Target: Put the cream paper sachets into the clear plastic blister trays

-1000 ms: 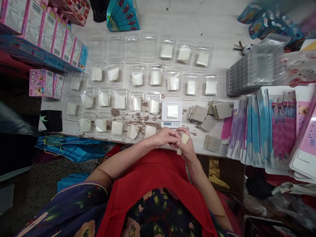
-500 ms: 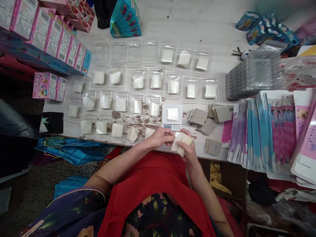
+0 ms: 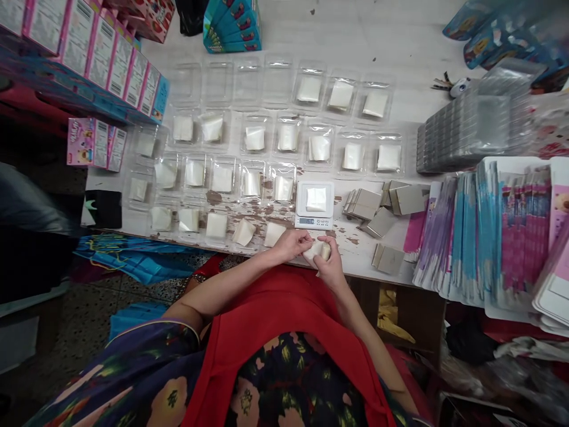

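My left hand (image 3: 291,244) pinches the left side of a pale, folded packet (image 3: 316,251) over the table's front edge. Fingers and thumb of my right hand (image 3: 329,261) are wrapped round the packet's other side. Just beyond the hands, a white digital scale (image 3: 301,207) bears a white square packet (image 3: 316,199). Rows of clear plastic trays, many with a white packet such as this one (image 3: 283,188), spread to the left and behind. More packets lie along the front edge, one (image 3: 274,233) beside my left hand.
Grey card bundles (image 3: 363,204) lie right of the scale. Farther right are stacked clear trays (image 3: 471,127) and blue, purple and pink packs (image 3: 466,228). Pink boxes (image 3: 98,53) line the left side. A blue box (image 3: 233,26) stands at the back.
The packet in my hands looks more folded together, and my right hand has closed in towards my left. The whole view has shifted slightly.
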`<state>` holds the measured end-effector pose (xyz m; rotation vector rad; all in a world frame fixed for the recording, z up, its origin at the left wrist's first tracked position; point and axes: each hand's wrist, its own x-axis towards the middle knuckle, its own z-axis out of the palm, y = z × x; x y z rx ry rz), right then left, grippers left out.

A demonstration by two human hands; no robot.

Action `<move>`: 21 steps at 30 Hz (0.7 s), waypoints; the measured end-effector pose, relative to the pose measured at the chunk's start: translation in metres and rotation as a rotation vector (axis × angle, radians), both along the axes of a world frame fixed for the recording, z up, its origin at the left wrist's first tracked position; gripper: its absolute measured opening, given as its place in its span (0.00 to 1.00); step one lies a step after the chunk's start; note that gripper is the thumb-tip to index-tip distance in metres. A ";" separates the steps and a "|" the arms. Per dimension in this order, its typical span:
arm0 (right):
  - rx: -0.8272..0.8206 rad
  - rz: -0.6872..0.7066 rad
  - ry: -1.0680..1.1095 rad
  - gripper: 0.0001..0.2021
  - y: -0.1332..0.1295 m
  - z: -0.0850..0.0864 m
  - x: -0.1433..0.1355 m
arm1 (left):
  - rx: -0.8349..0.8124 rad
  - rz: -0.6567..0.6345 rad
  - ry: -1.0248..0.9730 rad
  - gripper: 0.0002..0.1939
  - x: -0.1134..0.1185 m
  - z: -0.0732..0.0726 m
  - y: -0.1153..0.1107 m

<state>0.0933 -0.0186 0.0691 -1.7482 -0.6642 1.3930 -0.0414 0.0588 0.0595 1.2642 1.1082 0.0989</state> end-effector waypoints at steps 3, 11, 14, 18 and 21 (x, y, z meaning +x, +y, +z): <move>-0.001 -0.041 0.039 0.23 -0.002 -0.005 -0.003 | 0.297 -0.082 0.158 0.06 -0.002 -0.004 0.003; -0.131 -0.258 0.273 0.28 -0.004 -0.022 -0.005 | 0.238 0.028 0.117 0.06 -0.010 -0.011 0.015; -0.198 -0.161 0.287 0.21 -0.008 -0.029 -0.004 | 0.126 0.090 0.049 0.07 -0.011 -0.014 0.016; -0.189 -0.108 0.343 0.16 -0.011 -0.033 -0.002 | 0.281 0.087 0.123 0.06 -0.008 -0.020 0.027; -0.182 -0.128 0.373 0.17 -0.010 -0.033 0.000 | 0.359 0.109 0.158 0.06 0.002 -0.026 0.047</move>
